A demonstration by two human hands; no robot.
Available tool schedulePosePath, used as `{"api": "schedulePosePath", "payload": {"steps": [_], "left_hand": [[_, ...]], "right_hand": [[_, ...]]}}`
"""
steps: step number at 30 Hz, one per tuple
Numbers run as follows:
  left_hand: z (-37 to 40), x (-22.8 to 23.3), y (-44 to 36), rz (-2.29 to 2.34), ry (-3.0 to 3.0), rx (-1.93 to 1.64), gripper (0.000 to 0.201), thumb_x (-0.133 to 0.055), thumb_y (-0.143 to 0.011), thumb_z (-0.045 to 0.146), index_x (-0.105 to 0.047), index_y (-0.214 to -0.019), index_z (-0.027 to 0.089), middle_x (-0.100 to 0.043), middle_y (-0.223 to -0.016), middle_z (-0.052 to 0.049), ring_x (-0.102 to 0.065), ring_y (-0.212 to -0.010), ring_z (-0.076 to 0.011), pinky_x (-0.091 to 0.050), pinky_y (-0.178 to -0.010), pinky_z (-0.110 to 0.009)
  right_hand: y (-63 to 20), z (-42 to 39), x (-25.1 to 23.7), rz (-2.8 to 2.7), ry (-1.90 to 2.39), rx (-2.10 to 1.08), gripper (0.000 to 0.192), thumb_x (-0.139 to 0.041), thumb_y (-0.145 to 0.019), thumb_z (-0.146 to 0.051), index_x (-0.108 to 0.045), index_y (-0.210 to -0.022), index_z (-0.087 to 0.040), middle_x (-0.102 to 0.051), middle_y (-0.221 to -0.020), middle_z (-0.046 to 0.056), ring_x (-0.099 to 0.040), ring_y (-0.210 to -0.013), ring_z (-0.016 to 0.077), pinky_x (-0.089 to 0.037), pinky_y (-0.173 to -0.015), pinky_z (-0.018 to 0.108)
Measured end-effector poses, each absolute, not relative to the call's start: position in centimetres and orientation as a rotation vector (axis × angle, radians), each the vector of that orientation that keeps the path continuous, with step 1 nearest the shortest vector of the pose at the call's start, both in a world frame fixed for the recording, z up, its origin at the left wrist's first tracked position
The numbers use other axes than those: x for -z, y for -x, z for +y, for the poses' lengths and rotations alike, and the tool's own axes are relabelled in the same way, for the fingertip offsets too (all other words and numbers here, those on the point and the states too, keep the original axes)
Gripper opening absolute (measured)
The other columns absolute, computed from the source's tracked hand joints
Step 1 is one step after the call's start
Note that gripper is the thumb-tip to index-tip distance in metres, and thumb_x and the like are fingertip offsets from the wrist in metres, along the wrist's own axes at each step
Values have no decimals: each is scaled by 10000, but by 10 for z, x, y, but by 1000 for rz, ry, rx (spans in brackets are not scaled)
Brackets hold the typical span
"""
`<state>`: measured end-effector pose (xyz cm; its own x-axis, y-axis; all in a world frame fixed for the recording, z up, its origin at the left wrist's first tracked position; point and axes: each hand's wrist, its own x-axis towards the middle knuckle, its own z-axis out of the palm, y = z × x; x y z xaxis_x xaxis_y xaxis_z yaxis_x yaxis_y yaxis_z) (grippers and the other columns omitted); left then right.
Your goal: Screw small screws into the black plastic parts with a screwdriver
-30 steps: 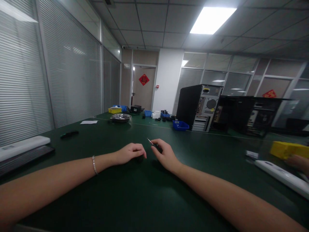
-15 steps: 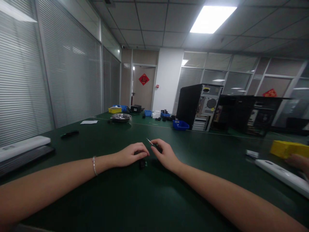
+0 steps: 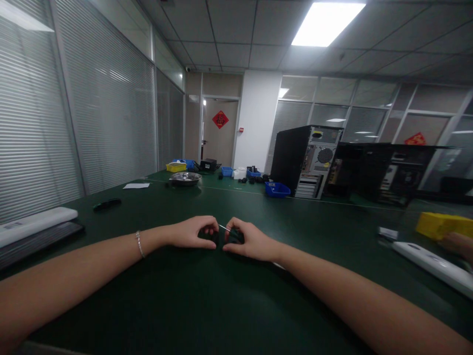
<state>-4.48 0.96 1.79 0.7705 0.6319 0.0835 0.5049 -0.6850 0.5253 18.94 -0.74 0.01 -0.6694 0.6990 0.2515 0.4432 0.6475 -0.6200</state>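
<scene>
Over the dark green table (image 3: 166, 305), both hands are close together in the middle. My left hand (image 3: 194, 231) has its fingers curled and its thumb below them; a dark patch shows in its grip, but I cannot make out what it is. My right hand (image 3: 253, 239) is closed round a tool with a thin metal shaft (image 3: 223, 228), whose tip points left towards my left fingers. Its dark rear part lies inside the right palm, so its kind is unclear. The fingertips of the two hands are a small gap apart.
Left lie a white case (image 3: 40, 221), a dark keyboard-like slab (image 3: 40, 241) and a dark slim object (image 3: 107, 204). Farther back are a metal bowl (image 3: 185, 179), a blue bin (image 3: 277, 190) and a computer tower (image 3: 291, 160). Right, another person's hand (image 3: 456, 242) touches a yellow bin (image 3: 439, 224).
The tool's shaft has dropped and turned flatter, towards my left hand. My left hand has drawn slightly left. The small dark part under my left fingers no longer shows on the table.
</scene>
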Motion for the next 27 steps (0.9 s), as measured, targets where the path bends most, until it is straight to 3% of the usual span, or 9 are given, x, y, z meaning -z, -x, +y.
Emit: {"api": "schedulePosePath", "payload": {"steps": [4, 12, 22, 27], "left_hand": [[19, -11, 49, 851, -2367, -480, 380, -608, -769, 384, -509, -1078, 186, -522, -947, -29, -501, -837, -162, -429, -731, -285], [24, -1, 45, 736, -2131, -603, 428, -627, -766, 282, -445, -1137, 173, -576, -933, -33, -552, -842, -157, -439, -776, -321], [19, -4, 42, 722, -2094, -635, 417, -630, -770, 261, -436, -1126, 164, -594, -931, -30, -577, -887, -166, -439, -821, -330], [20, 0, 40, 734, -2082, -665, 420, -636, -764, 280, -437, -1118, 174, -600, -929, -22, -581, -894, -169, -439, -835, -345]], "right_hand": [[-189, -11, -4, -2446, 899, -696, 434, -726, -660, -416, -539, -999, -218, -611, -915, 7, -575, -697, 153, -449, -549, 237], [-185, -10, 0, -2430, 878, -677, 326, -705, -707, -307, -536, -968, -212, -639, -901, 4, -599, -794, 171, -469, -660, 268], [-190, -8, -3, -2363, 874, -912, 379, -710, -698, -295, -496, -996, -198, -603, -918, 5, -575, -789, 154, -487, -650, 264], [-186, -11, -2, -2199, 887, -748, 313, -673, -734, -271, -486, -974, -196, -565, -885, -1, -523, -681, 121, -444, -573, 238]]}}
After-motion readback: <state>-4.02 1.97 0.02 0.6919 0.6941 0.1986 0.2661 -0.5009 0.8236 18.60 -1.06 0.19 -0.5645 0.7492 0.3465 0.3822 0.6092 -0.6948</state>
